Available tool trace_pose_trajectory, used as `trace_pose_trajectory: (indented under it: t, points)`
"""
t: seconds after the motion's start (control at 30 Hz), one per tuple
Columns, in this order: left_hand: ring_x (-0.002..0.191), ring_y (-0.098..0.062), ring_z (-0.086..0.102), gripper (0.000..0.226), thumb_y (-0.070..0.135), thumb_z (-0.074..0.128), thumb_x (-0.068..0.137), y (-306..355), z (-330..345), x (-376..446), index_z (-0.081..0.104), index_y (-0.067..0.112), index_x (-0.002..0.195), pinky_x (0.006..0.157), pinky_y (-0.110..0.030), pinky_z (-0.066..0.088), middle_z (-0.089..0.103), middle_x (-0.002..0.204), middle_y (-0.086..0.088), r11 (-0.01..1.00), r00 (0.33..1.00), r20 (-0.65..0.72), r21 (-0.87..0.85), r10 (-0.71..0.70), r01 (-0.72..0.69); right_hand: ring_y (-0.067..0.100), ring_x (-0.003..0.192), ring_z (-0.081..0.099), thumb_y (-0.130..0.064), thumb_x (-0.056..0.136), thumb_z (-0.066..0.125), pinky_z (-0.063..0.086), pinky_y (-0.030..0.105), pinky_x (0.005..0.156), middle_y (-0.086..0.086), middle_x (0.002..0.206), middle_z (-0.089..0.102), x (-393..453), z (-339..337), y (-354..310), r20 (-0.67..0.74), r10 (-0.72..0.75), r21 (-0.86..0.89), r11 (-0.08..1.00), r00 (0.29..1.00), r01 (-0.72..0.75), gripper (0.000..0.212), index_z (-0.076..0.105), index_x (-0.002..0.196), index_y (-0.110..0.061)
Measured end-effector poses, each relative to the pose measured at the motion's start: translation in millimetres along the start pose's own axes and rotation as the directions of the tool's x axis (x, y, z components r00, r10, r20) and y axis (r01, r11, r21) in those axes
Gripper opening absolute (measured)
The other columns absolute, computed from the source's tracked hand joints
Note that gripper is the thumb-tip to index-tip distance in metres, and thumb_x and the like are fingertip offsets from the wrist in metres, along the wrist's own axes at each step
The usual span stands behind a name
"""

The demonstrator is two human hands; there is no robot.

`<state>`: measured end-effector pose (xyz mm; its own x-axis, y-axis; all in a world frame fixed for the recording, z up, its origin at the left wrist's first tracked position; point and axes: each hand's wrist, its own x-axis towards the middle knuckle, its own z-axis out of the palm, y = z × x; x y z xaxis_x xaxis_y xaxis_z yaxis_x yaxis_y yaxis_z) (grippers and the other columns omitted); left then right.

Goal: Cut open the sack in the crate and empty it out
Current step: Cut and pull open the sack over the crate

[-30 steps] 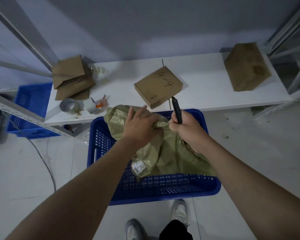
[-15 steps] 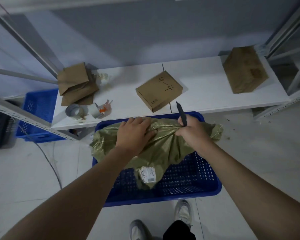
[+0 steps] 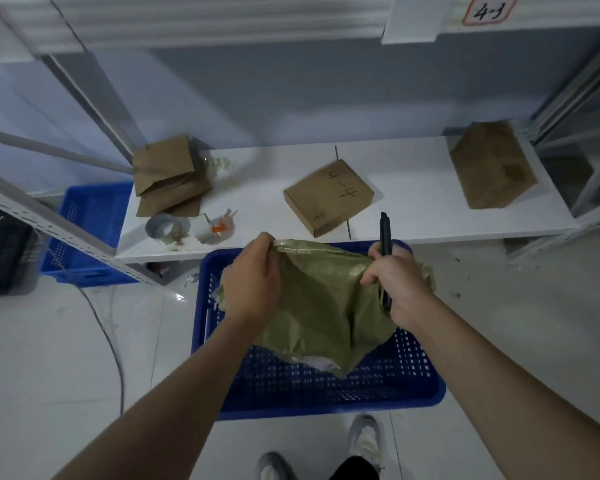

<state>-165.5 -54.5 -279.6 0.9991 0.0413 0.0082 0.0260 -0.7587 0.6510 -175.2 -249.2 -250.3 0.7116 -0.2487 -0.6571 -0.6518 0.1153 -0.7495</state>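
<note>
An olive-green woven sack (image 3: 323,306) hangs above a blue plastic crate (image 3: 326,389) on the floor. My left hand (image 3: 253,282) grips the sack's top edge at its left corner. My right hand (image 3: 399,282) pinches the top edge at the right and also holds a black cutter (image 3: 385,237) that points up past my fingers. The sack's lower corner, with a white label partly showing (image 3: 317,362), dips into the crate. The sack hides whatever lies in the crate beneath it.
A white shelf (image 3: 413,209) stands just behind the crate, carrying a cardboard box marked 4-4 (image 3: 328,197), another brown box (image 3: 492,164) at the right, folded brown bags (image 3: 168,174), a tape roll (image 3: 161,226). A second blue crate (image 3: 90,230) and a cable (image 3: 108,341) lie left.
Both hands have lifted the sack higher out of the crate and spread its top edge apart. It now hangs lower corner down, and the view has tilted up.
</note>
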Motion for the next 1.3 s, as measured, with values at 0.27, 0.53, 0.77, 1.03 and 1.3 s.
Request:
trace_pose_trajectory:
  t: [0.27,0.53,0.77,1.03,1.3]
  points:
    - [0.082,-0.012,0.058,0.022,0.011,0.053,0.090,47,-16,9,0.051,0.021,0.109,0.071,-0.028,0.051,0.059,0.091,0.002,0.737,0.876,0.480,-0.579,-0.040,0.350,0.038,0.091,0.066,0.007,0.073,0.051,0.055,0.048,0.082,0.020,0.098,0.066,-29,31,-7,0.100,0.184,0.312,0.927,0.978,-0.206,0.037,0.062,0.108,0.002]
    - [0.096,-0.025,0.063,0.020,0.026,0.061,0.083,24,-3,-22,0.061,0.019,0.101,0.088,-0.045,0.053,0.067,0.100,-0.005,0.929,0.861,0.479,-0.214,-0.170,0.302,0.032,0.098,0.068,0.001,0.079,0.057,0.057,0.042,0.083,0.017,0.108,0.067,-59,38,-5,0.175,0.141,0.541,0.813,0.975,-0.214,0.035,0.062,0.114,0.006]
    - [0.101,-0.018,0.063,0.023,0.019,0.059,0.089,28,-28,-19,0.061,0.016,0.112,0.086,-0.035,0.053,0.067,0.108,-0.003,0.829,0.939,0.332,-0.496,-0.096,0.260,0.025,0.087,0.068,-0.049,0.075,0.075,0.057,0.038,0.073,0.010,0.100,0.069,-43,12,10,-0.008,0.276,0.308,0.915,0.961,-0.260,0.054,0.060,0.112,-0.013]
    - [0.094,-0.026,0.067,0.051,-0.005,0.057,0.057,13,-31,-50,0.065,0.005,0.106,0.085,-0.038,0.056,0.070,0.100,-0.015,0.657,0.616,0.786,-0.491,0.051,0.572,0.035,0.102,0.059,-0.039,0.093,0.055,0.049,0.049,0.087,0.019,0.112,0.065,-26,30,47,0.303,0.511,0.341,0.730,0.805,-0.592,0.037,0.065,0.113,-0.009]
    - [0.112,-0.033,0.061,0.036,0.034,0.055,0.089,9,-22,-30,0.067,0.014,0.116,0.097,-0.050,0.048,0.068,0.118,-0.013,0.081,0.646,0.638,-0.682,-0.418,0.727,0.041,0.103,0.068,-0.008,0.084,0.057,0.057,0.057,0.078,0.022,0.118,0.068,-16,38,12,0.160,0.185,0.390,0.891,0.970,-0.234,0.034,0.068,0.115,-0.018]
